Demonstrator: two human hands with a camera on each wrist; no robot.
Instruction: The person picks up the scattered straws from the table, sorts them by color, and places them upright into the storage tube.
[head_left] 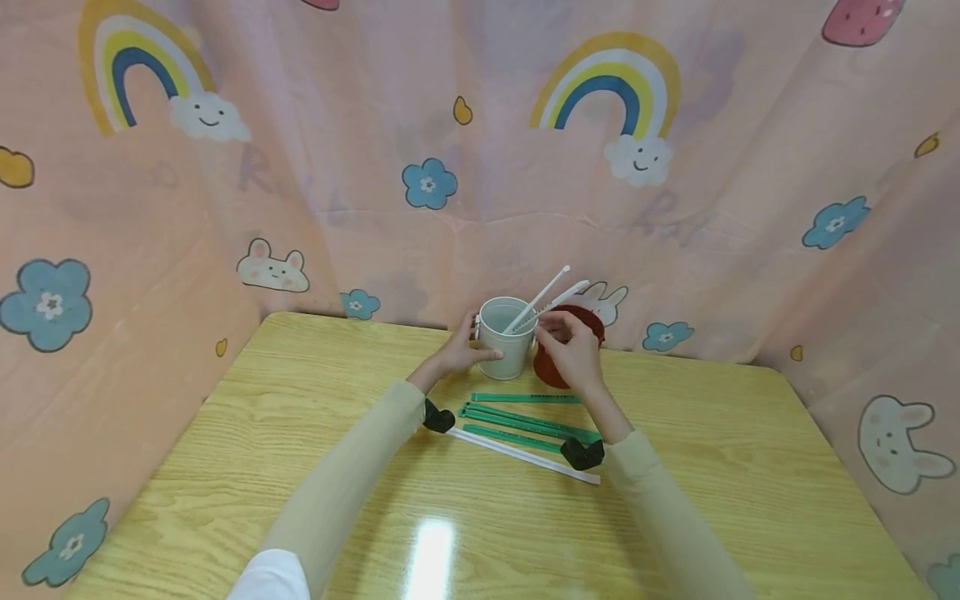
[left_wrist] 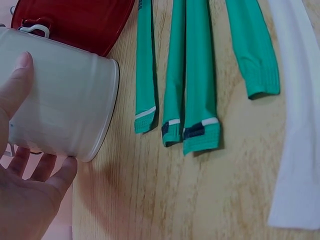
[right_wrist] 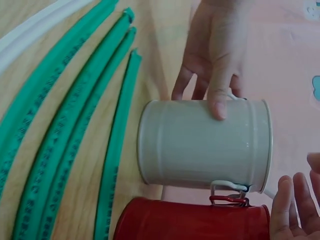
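My left hand holds a small white metal bucket by its left side, thumb across the front and fingers behind. Two white wrapped straws stand in the bucket, leaning right over its rim. Close by that rim is my right hand; in the right wrist view its fingers look loosely extended, with nothing visibly gripped. Partly hidden behind this hand, a red bucket stands right beside the white one. Several green wrapped straws lie in front of the buckets.
One more white wrapped straw lies nearest me on the wooden table, in front of the green ones. A patterned pink curtain hangs just behind the buckets, along the table's back edge. Black wrist camera mounts sit under both wrists.
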